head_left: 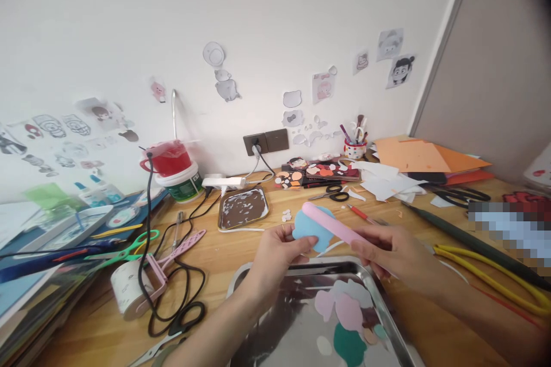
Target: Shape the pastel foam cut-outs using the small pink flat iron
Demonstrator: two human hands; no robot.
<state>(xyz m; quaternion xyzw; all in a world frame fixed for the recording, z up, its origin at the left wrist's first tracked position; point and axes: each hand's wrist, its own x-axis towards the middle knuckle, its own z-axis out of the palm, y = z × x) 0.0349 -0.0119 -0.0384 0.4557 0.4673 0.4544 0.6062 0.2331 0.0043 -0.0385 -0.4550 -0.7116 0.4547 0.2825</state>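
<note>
My left hand pinches a light blue cut-out with a wavy edge, thumb on its face. My right hand is closed around a long pink round-ended stick. The stick's rounded end lies across the upper part of the blue cut-out; whether it presses on it I cannot tell. Below both hands is a shiny metal tray. Inside it lie a pink cut-out, a dark green cut-out, a grey one and several smaller pieces.
A smaller brown-bottomed tray stands behind, beside a white power strip. Black cables, a pink-handled lint roller and black-handled scissors lie left. Yellow-handled pliers and a red pen lie right.
</note>
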